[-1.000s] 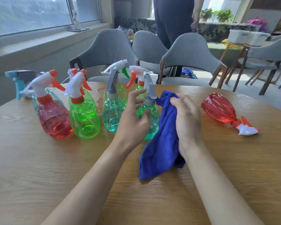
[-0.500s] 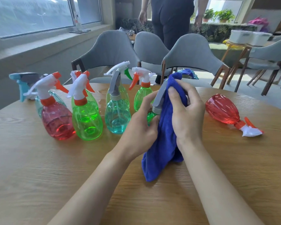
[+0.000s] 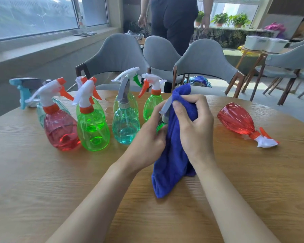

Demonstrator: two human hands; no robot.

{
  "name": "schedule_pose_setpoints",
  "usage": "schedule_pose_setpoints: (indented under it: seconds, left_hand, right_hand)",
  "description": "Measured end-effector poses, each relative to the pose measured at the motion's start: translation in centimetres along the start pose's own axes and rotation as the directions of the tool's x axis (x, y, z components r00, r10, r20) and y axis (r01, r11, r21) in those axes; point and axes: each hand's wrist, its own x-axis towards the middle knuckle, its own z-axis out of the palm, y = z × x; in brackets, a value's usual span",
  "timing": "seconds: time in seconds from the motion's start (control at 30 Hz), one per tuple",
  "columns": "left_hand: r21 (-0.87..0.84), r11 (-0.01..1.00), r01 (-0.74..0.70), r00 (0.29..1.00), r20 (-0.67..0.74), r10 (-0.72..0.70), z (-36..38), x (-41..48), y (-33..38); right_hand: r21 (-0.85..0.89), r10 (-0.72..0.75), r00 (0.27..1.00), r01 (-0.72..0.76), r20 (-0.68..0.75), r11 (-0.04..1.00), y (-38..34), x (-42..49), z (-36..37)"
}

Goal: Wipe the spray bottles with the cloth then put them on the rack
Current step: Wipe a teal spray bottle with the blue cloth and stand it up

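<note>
My left hand (image 3: 147,139) grips a green spray bottle with a grey trigger (image 3: 165,106), lifted off the table and mostly hidden. My right hand (image 3: 193,123) holds the blue cloth (image 3: 172,165) wrapped round that bottle's head; the cloth hangs down to the table. Several more bottles stand in a group at the left: a red one (image 3: 61,132), a green one (image 3: 93,130), a teal one (image 3: 125,127) and another green one (image 3: 152,106) behind. A red bottle (image 3: 237,120) lies on its side at the right.
The round wooden table (image 3: 42,190) holds everything. A light blue sprayer (image 3: 23,90) sits at the far left edge. Grey chairs (image 3: 116,55) stand behind the table, and a person (image 3: 174,20) stands beyond them. No rack is in view.
The green bottle rose from the table and tilted in my left hand. My right hand moved the cloth up from the bottle's side over its trigger head.
</note>
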Motion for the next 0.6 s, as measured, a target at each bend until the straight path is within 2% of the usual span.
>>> schedule_pose_setpoints:
  seconds: [0.23, 0.33, 0.47, 0.6]
  left_hand:
    - [-0.043, 0.999, -0.003, 1.000, 0.021, 0.004, -0.4, 0.1, -0.6]
    - [-0.044, 0.999, -0.017, 0.999, 0.048, 0.019, -0.1, 0.2, -0.8]
    - [-0.024, 0.999, -0.041, 0.999, 0.029, 0.042, 0.2, 0.1, -1.0]
    - [-0.023, 1.000, -0.017, 1.000, 0.013, 0.017, 0.4, -0.3, -0.9]
  right_hand:
    - [-0.017, -0.019, 0.991, 0.022, 0.133, 1.000, 0.5, -0.9, -0.2]
    - [0.046, 0.083, 0.986, -0.090, 0.141, 0.995, 1.0, -0.6, -1.1]
    - [-0.024, 0.209, 0.972, -0.208, 0.109, 0.978, 2.1, -1.3, -1.2]
    - [-0.057, 0.104, 0.981, -0.095, 0.164, 0.994, 2.0, -1.6, -1.3]
